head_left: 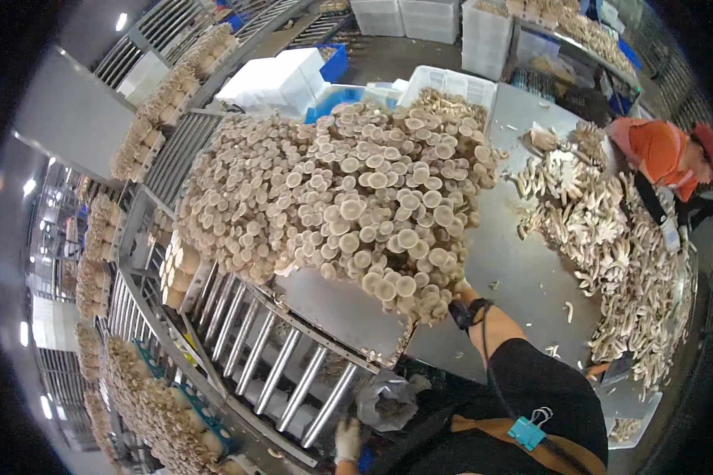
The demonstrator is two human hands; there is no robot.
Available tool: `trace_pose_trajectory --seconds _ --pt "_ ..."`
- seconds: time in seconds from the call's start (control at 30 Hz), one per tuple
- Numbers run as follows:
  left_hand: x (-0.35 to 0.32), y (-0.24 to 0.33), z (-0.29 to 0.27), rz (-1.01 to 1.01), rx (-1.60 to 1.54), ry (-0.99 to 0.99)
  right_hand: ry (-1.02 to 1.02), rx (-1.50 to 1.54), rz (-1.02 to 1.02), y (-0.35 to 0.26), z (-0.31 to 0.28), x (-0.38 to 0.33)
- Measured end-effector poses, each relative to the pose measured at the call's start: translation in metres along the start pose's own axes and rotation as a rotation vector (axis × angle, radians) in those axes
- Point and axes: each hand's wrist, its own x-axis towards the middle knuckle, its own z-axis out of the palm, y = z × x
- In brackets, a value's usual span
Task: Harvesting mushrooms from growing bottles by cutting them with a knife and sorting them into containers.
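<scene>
Where heaped, mushrooms point(348, 190) (steel table point(523, 277))

A great heap of pale mushrooms point(348, 190) fills the left and middle of the steel tabletop point(523, 269), overhanging its near edge, so no way lies open there except over the top. A bare strip of tabletop runs between this heap and the loose trimmed mushrooms point(610, 237) banked along the right side; that strip is the one open lane. The right hand point(455, 289) seems buried under the heap's near edge, though the caps hide it. Below left, the roller conveyor point(277, 356) is open. The gloved left hand point(347, 439) hangs beside a crumpled grey bag point(384, 400). White crates point(451, 83) close off the far end.
</scene>
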Motion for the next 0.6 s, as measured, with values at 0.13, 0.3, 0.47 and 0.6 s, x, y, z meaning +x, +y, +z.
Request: trace_pose_trajectory --seconds 0.13,0.3,0.47,0.6 --pt "-0.053 0.065 0.034 -0.27 -0.202 -0.325 0.08 -0.059 -0.002 -0.016 -0.004 0.019" --pt "-0.078 0.042 0.044 -0.269 0.027 -0.461 0.151 -0.119 0.016 -0.027 0.01 0.017" --pt "-0.074 0.023 0.033 -0.217 0.201 -0.487 0.275 -0.222 0.044 -0.017 0.044 0.002" --pt "-0.015 0.059 0.055 -0.004 0.38 -0.619 0.568 -1.017 -0.258 -0.036 -0.114 0.039"
